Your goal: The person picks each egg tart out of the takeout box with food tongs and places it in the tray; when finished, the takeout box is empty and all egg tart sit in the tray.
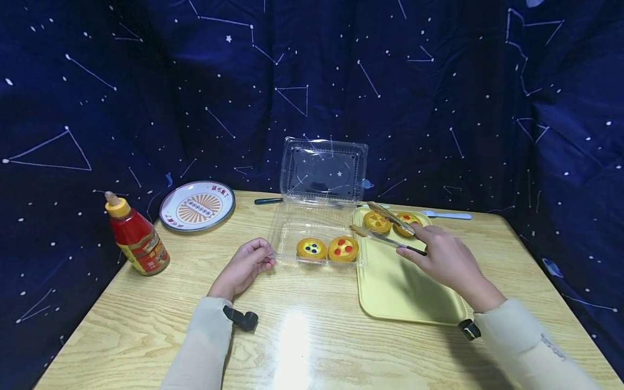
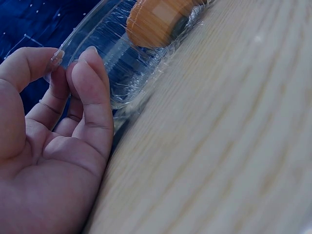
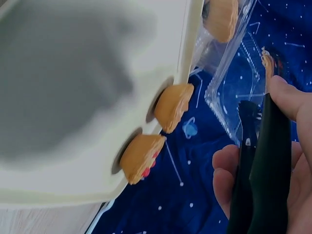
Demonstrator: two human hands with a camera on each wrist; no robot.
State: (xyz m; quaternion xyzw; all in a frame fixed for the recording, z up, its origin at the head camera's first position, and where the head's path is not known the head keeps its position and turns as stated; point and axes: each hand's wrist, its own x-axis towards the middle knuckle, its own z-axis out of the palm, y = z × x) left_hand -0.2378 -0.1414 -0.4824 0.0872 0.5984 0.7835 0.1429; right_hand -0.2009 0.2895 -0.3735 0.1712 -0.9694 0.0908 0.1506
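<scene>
With the fingertips of my left hand (image 1: 246,265) I pinch the near left edge of a clear plastic clamshell box (image 1: 283,230), its lid standing up at the back. Inside lie two egg tarts: one with blue dots (image 1: 312,248), one with red dots (image 1: 343,249). My right hand (image 1: 450,257) grips the black handles of tongs (image 3: 269,161). Their tips are spread apart, with nothing seen between them, above the left side of a yellow tray (image 1: 404,295). At the tray's far end sit a plain-topped tart (image 1: 377,222) and a red-dotted tart (image 1: 408,218), partly behind the tongs.
A red sauce bottle with a yellow cap (image 1: 140,238) stands at the left. Behind it a white patterned plate (image 1: 226,205) leans against the dark starry curtain. A dark handle (image 1: 268,201) lies behind the box, and a pale fork (image 1: 448,215) lies beyond the tray.
</scene>
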